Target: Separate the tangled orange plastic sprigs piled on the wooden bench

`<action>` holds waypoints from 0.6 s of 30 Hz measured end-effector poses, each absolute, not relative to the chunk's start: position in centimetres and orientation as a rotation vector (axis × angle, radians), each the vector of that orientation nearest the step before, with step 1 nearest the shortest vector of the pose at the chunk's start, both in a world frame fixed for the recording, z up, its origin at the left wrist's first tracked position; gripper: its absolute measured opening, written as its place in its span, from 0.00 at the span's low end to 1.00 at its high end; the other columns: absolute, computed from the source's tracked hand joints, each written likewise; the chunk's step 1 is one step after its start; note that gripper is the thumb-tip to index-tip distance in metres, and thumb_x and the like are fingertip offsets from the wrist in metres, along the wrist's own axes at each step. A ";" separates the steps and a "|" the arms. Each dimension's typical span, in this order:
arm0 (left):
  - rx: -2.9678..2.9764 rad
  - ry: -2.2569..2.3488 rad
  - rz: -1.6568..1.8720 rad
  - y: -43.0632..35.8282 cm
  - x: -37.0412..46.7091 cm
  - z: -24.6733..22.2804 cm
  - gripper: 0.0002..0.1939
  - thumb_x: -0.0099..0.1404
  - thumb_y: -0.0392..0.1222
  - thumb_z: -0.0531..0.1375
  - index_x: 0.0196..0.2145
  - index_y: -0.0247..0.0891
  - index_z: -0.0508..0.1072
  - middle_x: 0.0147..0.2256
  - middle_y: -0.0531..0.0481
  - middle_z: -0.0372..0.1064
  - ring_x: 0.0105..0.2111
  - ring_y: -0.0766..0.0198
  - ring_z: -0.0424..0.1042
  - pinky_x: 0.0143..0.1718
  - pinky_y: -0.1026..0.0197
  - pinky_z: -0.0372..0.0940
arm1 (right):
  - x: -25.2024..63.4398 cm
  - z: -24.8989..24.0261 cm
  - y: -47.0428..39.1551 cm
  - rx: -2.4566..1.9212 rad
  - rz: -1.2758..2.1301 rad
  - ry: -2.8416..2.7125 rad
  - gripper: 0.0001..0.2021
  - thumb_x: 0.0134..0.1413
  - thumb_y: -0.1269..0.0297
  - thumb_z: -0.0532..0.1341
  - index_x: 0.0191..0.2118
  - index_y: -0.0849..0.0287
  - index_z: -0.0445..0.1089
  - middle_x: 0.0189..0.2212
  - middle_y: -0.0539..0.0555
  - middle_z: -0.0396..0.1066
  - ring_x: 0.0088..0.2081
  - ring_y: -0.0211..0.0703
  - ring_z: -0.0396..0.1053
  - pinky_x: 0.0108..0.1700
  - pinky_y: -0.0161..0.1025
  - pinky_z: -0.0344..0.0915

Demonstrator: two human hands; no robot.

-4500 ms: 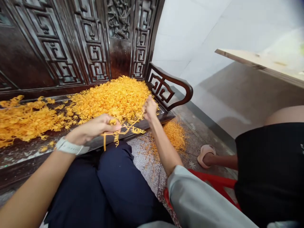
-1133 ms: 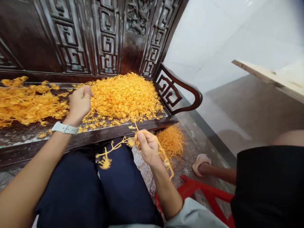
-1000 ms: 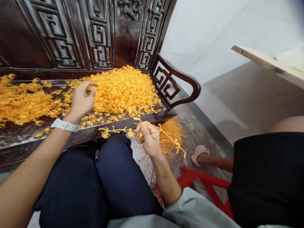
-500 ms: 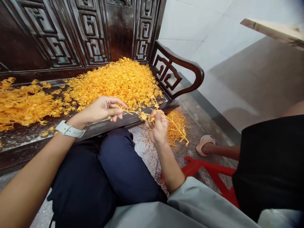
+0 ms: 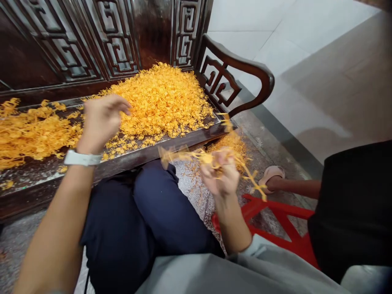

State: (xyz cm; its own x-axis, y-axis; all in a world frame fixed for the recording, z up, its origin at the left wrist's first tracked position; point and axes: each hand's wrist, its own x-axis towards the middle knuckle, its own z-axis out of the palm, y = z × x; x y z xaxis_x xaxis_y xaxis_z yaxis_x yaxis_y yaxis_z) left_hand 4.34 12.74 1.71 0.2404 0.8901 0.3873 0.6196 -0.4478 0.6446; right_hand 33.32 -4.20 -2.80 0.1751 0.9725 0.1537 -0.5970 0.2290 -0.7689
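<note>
My right hand (image 5: 222, 171) is closed round a yellow, branched plastic sprue (image 5: 252, 181), whose thin arms stick out on both sides, smeared by motion. Small pieces hang along it. My left hand (image 5: 102, 120), with a pale watch strap at the wrist, is apart from the sprue, above the bench. Its fingers look bent but are blurred, so whether they hold anything is unclear. Behind it rises a big heap of small, spidery yellow plastic pieces (image 5: 165, 98). Farther left lies a looser pile of yellow branched pieces (image 5: 33, 130).
The dark carved wooden bench (image 5: 196, 143) has a curved armrest (image 5: 251, 69) at its right end. Thin yellow stems (image 5: 237, 145) lie heaped on the floor. A red stool (image 5: 284, 220) and another person's leg with a pink shoe (image 5: 272, 177) are at the right.
My left hand has left the sprue and moved left and up over the bench. My right hand, still holding the sprue, has shifted right and slightly down in view.
</note>
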 end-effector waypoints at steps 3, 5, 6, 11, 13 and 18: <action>2.124 1.749 0.967 14.2 3.2 1.9 0.25 0.84 0.46 0.50 0.63 0.28 0.77 0.59 0.34 0.78 0.55 0.53 0.78 0.54 0.48 0.73 | 34.8 -2.2 -5.1 -0.693 1.117 -0.704 0.21 0.63 0.58 0.74 0.29 0.56 0.62 0.22 0.41 0.47 0.18 0.26 0.37 0.20 0.29 0.43; 2.268 1.793 0.669 14.2 4.5 3.1 0.30 0.85 0.51 0.51 0.74 0.31 0.68 0.79 0.22 0.42 0.76 0.28 0.52 0.68 0.26 0.57 | 35.0 -1.9 -4.8 -0.697 1.111 -0.724 0.19 0.65 0.53 0.73 0.31 0.55 0.66 0.21 0.41 0.49 0.18 0.28 0.39 0.20 0.29 0.44; 2.371 1.779 0.590 13.8 5.7 3.9 0.31 0.84 0.51 0.53 0.76 0.32 0.65 0.81 0.22 0.22 0.79 0.21 0.34 0.71 0.19 0.45 | 34.8 -1.7 -4.3 -0.682 1.100 -0.729 0.18 0.65 0.52 0.73 0.33 0.54 0.68 0.21 0.41 0.50 0.18 0.28 0.40 0.21 0.29 0.45; 2.347 1.363 0.691 8.0 13.0 6.3 0.25 0.81 0.56 0.54 0.49 0.31 0.82 0.48 0.33 0.81 0.52 0.41 0.80 0.58 0.37 0.69 | 33.2 -0.9 -1.2 -0.708 0.833 -0.711 0.21 0.70 0.40 0.66 0.38 0.52 0.69 0.22 0.42 0.54 0.18 0.30 0.46 0.23 0.31 0.54; 2.005 1.054 0.540 5.7 15.7 5.6 0.37 0.79 0.70 0.47 0.37 0.36 0.81 0.35 0.40 0.81 0.37 0.49 0.81 0.43 0.48 0.74 | 32.9 -0.6 -0.4 -0.781 0.684 -0.773 0.24 0.72 0.37 0.63 0.37 0.54 0.69 0.25 0.45 0.61 0.20 0.31 0.54 0.25 0.33 0.59; 1.771 0.743 0.666 3.4 20.2 3.8 0.29 0.72 0.71 0.63 0.36 0.38 0.77 0.33 0.47 0.77 0.33 0.58 0.75 0.37 0.58 0.70 | 33.4 -0.7 -2.3 -0.958 0.463 -1.004 0.25 0.78 0.43 0.58 0.33 0.57 0.71 0.29 0.51 0.70 0.30 0.37 0.69 0.34 0.36 0.68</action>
